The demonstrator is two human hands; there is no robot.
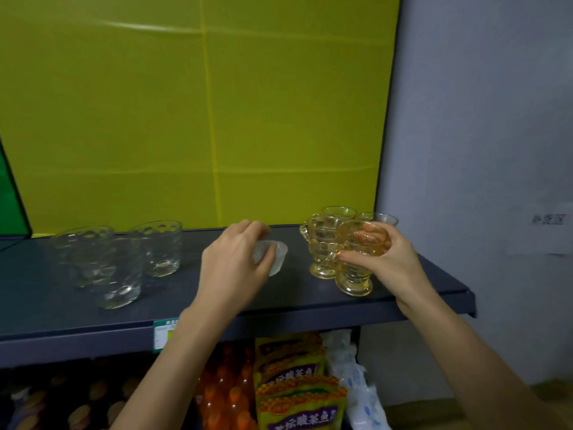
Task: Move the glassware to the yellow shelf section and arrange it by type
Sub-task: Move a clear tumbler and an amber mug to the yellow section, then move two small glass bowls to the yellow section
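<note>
Visibly, three clear tumblers [121, 259], four amber footed cups [325, 243].

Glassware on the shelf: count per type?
Clear dimpled tumblers: 3
Amber footed cups: at least 4, the back ones partly hidden
Small clear glasses: 2, one in the left hand, one at the back right
Total: at least 9

I see bare shelf [217, 305] along the front edge and between the clear tumblers [117, 262] toward the left end and the amber footed cups [338, 243] crowding the right end. My left hand [235, 262] blocks the middle gap.
</note>
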